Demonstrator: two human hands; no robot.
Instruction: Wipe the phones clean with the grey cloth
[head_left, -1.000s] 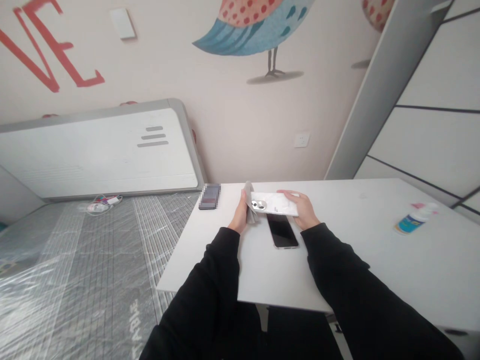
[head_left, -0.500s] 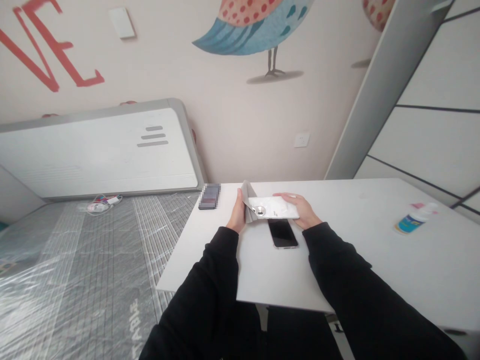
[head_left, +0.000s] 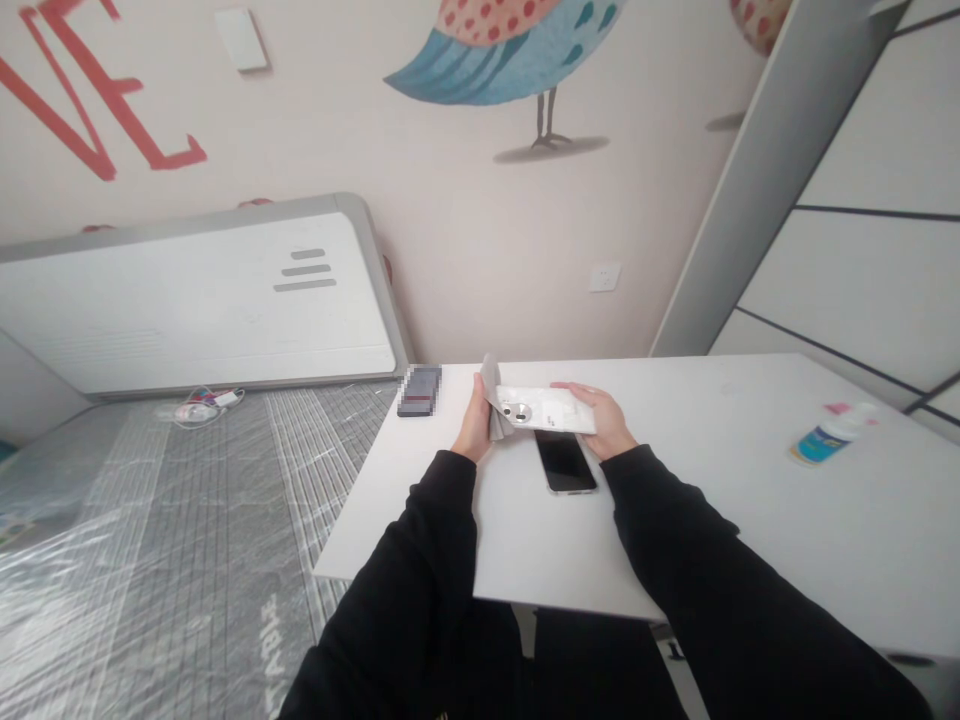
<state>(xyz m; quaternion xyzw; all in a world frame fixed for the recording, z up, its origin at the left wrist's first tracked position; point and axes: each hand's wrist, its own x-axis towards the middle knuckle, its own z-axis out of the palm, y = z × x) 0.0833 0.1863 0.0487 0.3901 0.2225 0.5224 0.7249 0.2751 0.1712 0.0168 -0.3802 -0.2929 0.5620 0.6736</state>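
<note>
You have three phones before you: one white phone (head_left: 551, 410), one black phone (head_left: 565, 462), one dark phone (head_left: 420, 391). There is also one cloth (head_left: 491, 385) and one bottle (head_left: 825, 438).

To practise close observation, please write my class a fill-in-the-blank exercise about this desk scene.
1. The held phone is ____ in colour.
2. The left hand holds a grey ____ against it.
3. Near the right hand, the dark phone lies on the table, screen facing ____.
4. The bottle lies on its ____.
Missing words: white; cloth; up; side.
</note>
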